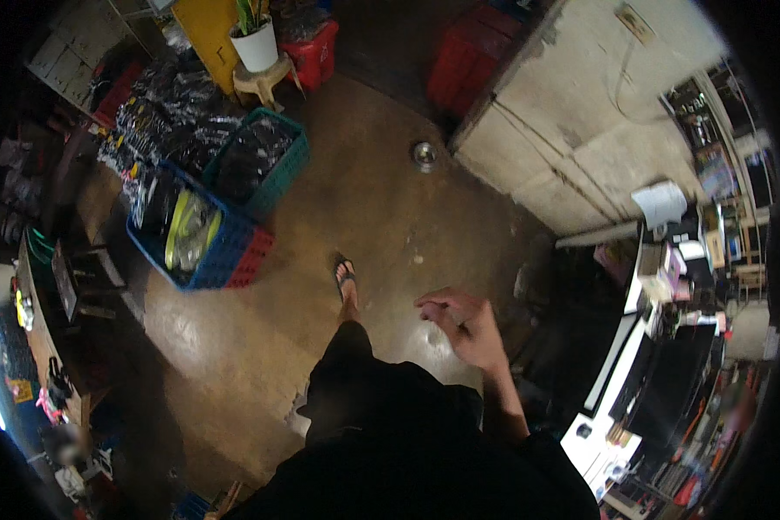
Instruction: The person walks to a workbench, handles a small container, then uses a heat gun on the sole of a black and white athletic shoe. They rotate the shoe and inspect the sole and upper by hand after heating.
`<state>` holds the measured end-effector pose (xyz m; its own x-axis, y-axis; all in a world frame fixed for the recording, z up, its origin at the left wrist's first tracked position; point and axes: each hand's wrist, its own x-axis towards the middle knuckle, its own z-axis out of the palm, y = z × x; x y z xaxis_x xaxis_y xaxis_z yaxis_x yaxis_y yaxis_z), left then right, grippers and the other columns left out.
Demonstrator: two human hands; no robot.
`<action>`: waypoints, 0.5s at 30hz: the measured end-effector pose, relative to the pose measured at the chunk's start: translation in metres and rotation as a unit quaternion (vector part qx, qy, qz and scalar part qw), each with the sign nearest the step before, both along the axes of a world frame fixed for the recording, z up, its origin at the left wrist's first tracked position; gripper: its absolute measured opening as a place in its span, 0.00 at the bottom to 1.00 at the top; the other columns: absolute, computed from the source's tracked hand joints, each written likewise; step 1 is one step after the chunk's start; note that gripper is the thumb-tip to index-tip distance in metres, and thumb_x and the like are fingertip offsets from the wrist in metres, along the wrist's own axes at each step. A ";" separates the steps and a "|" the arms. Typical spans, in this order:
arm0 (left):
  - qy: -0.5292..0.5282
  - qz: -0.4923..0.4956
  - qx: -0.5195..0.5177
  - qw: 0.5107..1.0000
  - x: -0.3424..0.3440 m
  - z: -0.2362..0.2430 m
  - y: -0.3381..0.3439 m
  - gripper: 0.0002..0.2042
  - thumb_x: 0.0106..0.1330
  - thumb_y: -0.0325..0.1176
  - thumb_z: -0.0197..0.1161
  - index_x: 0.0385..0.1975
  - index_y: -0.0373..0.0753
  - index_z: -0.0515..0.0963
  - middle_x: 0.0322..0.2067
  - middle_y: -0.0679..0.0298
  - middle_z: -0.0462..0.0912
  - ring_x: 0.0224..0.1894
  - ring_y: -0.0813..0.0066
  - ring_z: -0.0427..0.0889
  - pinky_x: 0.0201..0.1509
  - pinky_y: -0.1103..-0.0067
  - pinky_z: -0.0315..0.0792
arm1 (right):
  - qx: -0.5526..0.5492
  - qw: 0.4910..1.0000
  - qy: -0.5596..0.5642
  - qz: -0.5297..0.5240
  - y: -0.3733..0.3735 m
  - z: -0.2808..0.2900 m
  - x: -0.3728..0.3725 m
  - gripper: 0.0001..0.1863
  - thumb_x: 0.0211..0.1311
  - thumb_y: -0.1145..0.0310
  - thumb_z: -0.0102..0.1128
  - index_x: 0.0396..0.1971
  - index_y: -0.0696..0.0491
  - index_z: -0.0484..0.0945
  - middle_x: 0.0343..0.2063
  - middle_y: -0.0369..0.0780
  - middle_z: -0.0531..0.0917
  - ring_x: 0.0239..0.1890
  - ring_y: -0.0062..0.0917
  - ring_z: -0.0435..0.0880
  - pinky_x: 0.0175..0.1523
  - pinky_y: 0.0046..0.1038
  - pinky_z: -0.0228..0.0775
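Observation:
My right hand [455, 322] hangs over the floor [295, 208] to the right of my body, its fingers loosely bent and apart, with nothing visible in it. My left hand is not in view. My foot in a dark flip-flop [345, 276] is on the brown floor, ahead of my dark clothing.
Blue [169, 251] and teal [282, 178] crates hold dark bagged items. A white planter [256, 48] stands on a stool, near red bins [316, 61]. A metal bowl [424, 157] lies beside a concrete wall [537, 156]. A cluttered desk [598, 451] lines the right; a bench [43, 338], the left.

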<state>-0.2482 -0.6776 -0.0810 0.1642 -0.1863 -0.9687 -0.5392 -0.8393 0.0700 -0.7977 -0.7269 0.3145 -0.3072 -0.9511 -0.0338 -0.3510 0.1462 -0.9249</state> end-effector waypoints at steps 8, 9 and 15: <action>0.110 -0.213 -0.395 0.887 -0.313 0.035 -0.611 0.23 0.81 0.48 0.49 0.53 0.31 0.79 0.51 0.51 0.86 0.46 0.53 0.86 0.48 0.61 0.80 | -0.014 0.992 0.052 -0.115 -0.252 -0.001 -0.187 0.05 0.69 0.76 0.65 0.39 0.62 0.87 0.37 0.43 0.91 0.36 0.23 0.89 0.43 0.28 0.80; 0.124 -0.171 -0.439 0.873 -0.371 0.066 -0.697 0.24 0.80 0.48 0.49 0.53 0.30 0.79 0.51 0.51 0.86 0.46 0.52 0.86 0.49 0.61 0.80 | -0.010 0.984 0.058 -0.169 -0.277 0.004 -0.224 0.05 0.69 0.76 0.65 0.39 0.60 0.87 0.36 0.42 0.90 0.35 0.22 0.88 0.41 0.28 0.80; 0.357 -0.079 -0.599 0.712 -0.687 0.209 -1.072 0.18 0.81 0.45 0.58 0.55 0.36 0.82 0.37 0.63 0.87 0.39 0.76 0.85 0.49 0.75 0.78 | -0.034 0.974 -0.021 -0.224 -0.464 -0.015 -0.423 0.08 0.72 0.73 0.63 0.36 0.61 0.87 0.26 0.40 0.86 0.28 0.19 0.81 0.35 0.26 0.72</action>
<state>-0.9349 -1.7499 0.1285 -0.4062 -0.9106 0.0763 -0.0876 0.1219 0.9887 -1.2210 -1.1911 0.2997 -0.6920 -0.7219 0.0033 -0.2278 0.2140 -0.9499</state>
